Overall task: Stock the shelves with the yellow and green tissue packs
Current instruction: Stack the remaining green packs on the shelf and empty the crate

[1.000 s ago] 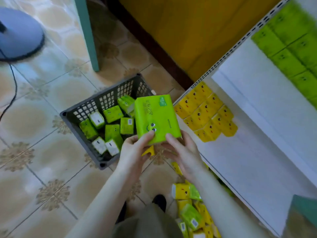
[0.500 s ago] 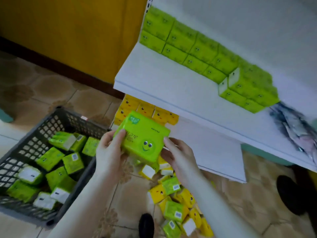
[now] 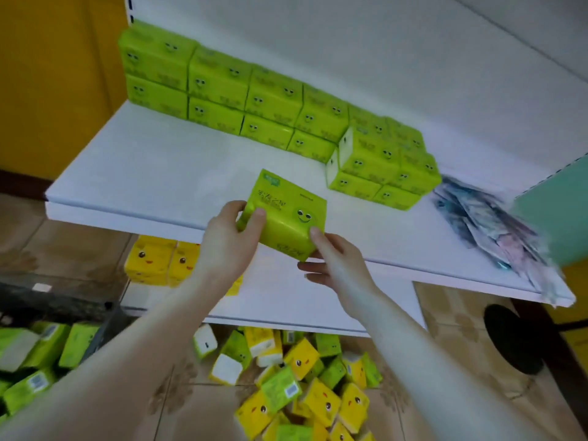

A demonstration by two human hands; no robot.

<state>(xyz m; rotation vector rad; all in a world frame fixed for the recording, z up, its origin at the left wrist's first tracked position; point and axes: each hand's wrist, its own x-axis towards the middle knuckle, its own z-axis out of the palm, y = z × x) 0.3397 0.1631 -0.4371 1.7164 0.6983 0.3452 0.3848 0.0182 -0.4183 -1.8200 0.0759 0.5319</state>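
I hold a green tissue pack with a smiley face over the front edge of the upper white shelf. My left hand grips its left end, thumb on top. My right hand holds its right lower corner, thumb on the edge and fingers beneath. A two-high row of green packs lines the back of that shelf, ending in a stack of green packs further forward on the right. Yellow packs stand on the lower shelf.
A loose heap of yellow and green packs lies on the tiled floor below. A dark basket with green packs sits at the lower left. Grey-blue packets lie on the upper shelf's right end. A yellow wall stands at left.
Both hands have carried the green pack up from over the basket to the upper shelf's front edge. My view has swung up from the floor to the shelves.
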